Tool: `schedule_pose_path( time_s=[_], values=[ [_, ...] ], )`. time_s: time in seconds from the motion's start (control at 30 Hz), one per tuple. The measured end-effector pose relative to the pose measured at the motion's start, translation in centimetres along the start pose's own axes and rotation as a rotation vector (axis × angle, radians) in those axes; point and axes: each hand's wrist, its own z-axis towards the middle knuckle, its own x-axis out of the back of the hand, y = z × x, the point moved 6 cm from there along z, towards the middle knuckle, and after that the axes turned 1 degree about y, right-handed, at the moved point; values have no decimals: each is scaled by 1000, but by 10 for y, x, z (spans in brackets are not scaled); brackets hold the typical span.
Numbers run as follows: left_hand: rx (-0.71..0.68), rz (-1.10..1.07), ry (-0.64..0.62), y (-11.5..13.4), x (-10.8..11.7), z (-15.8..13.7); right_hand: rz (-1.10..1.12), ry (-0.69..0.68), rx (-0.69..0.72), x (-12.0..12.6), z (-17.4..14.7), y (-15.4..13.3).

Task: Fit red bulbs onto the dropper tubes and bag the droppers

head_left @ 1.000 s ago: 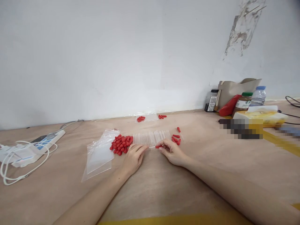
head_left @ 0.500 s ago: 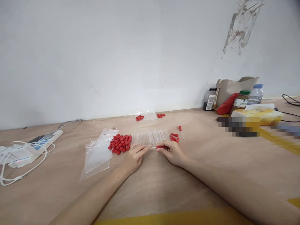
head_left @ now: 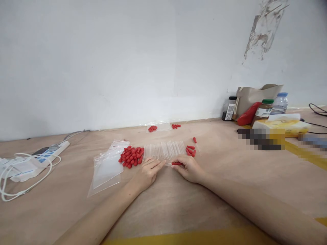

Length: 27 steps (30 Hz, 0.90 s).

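Observation:
Between my finger and thumb, my left hand (head_left: 149, 173) pinches a thin clear dropper tube (head_left: 168, 164), of which only a short end shows. My right hand (head_left: 190, 168) is closed around a red rubber dropper bulb (head_left: 176, 163), whose open end meets the tube, or nearly so; I cannot tell how deep it fits. Just beyond my hands lies a row of clear dropper tubes (head_left: 165, 149). A heap of red bulbs (head_left: 130, 156) sits left of that row, and several loose red bulbs (head_left: 190, 147) lie to its right.
Flat clear zip bags (head_left: 107, 170) lie left of the heap. Small bags with red bulbs (head_left: 152, 128) rest by the wall. A power strip (head_left: 51, 153) with white cables is far left. Bottles, a beige bag (head_left: 251, 102) and a tissue pack (head_left: 283, 127) stand at right.
Both hands have shifted slightly nearer me, and the right fingers have moved so that more of the red bulb shows. The tube and bulb are still held end to end.

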Motion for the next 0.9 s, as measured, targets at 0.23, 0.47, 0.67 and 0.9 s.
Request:
schedule_pose_path(
  time_s=[0.23, 0.47, 0.67, 0.9],
  values=[
    [6, -33, 10, 2, -5, 1, -12, -42, 18, -3, 0, 0],
    [10, -46, -4, 3, -9, 2, -19, -66, 36, -6, 0, 0],
    [21, -36, 0, 5, -8, 4, -22, -76, 49, -5, 1, -2],
    [26, -48, -13, 5, -8, 5, -14, -91, 71, -5, 2, -4]
  ],
)
